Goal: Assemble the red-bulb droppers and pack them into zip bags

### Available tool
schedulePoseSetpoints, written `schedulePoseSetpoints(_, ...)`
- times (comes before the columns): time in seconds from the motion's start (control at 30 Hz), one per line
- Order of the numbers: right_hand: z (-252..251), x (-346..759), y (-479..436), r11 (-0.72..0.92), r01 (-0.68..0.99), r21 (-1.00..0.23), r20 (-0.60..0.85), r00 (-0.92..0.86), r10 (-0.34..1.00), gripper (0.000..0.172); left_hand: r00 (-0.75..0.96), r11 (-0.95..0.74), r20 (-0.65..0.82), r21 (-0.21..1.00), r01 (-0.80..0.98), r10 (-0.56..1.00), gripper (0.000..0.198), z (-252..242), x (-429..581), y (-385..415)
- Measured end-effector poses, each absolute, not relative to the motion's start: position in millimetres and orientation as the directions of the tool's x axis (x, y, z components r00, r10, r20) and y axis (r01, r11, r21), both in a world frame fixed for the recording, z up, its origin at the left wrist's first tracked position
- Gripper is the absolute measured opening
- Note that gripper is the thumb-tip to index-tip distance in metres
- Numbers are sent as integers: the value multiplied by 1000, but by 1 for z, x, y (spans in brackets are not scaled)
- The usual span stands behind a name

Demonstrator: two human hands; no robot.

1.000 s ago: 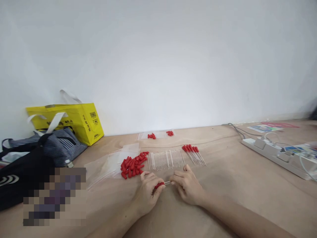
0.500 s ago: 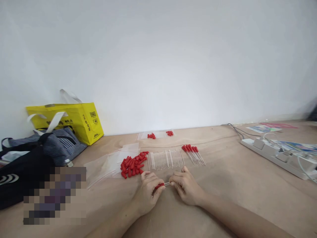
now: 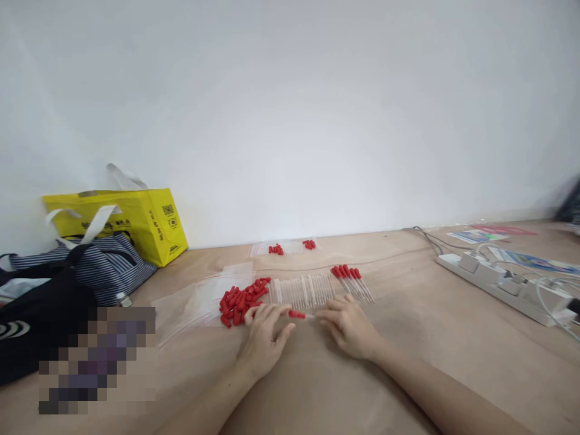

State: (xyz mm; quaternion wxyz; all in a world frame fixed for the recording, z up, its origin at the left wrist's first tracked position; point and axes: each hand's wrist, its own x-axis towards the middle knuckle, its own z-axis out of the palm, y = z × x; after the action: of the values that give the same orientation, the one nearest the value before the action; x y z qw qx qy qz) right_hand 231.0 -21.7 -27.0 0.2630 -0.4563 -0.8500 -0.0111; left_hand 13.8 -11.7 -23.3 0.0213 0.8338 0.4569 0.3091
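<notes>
My right hand (image 3: 350, 328) pinches the clear end of a thin dropper tube (image 3: 299, 315) whose red cap points left, held just above the tan surface. My left hand (image 3: 263, 334) has its fingers stretched out, and their tips are at the near edge of a pile of loose red caps (image 3: 239, 299). Behind both hands lies a row of clear bare tubes (image 3: 302, 290). To its right several capped droppers (image 3: 352, 281) lie side by side.
Clear plastic bags (image 3: 199, 297) lie left of the caps, and another with red caps (image 3: 290, 246) sits by the wall. A yellow bag (image 3: 136, 220), a striped bag (image 3: 97, 269) and a black bag (image 3: 31, 326) stand at the left. A white power strip (image 3: 502, 284) with cables lies at the right.
My left hand has let go of the red cap and opened, reaching forward to the cap pile. My right hand has moved the capped tube forward, away from me.
</notes>
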Motion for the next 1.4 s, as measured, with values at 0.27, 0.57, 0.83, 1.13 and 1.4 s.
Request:
schedulePoseSetpoints(0.27,-43,246,19,-23,930,-367,479,210,852,17,110,-286,588,215,934,801,14,-22,-6,8)
schedulePoseSetpoints(0.57,-48,242,38,-77,968,-240,458,182,870,19,134,-232,527,124,965,839,14,-23,-16,12)
schedulePoseSetpoints(0.83,-38,236,42,-167,956,-241,336,243,910,27,214,-237,512,-21,971,832,17,-15,-19,6)
schedulePoseSetpoints(1.13,-29,228,61,-229,945,-233,236,283,930,23,334,-223,514,-268,937,790,17,-10,-15,3)
schedulePoseSetpoints(1.4,-30,228,65,-183,947,-265,271,256,928,15,407,-413,689,-169,895,600,22,-4,-3,-17)
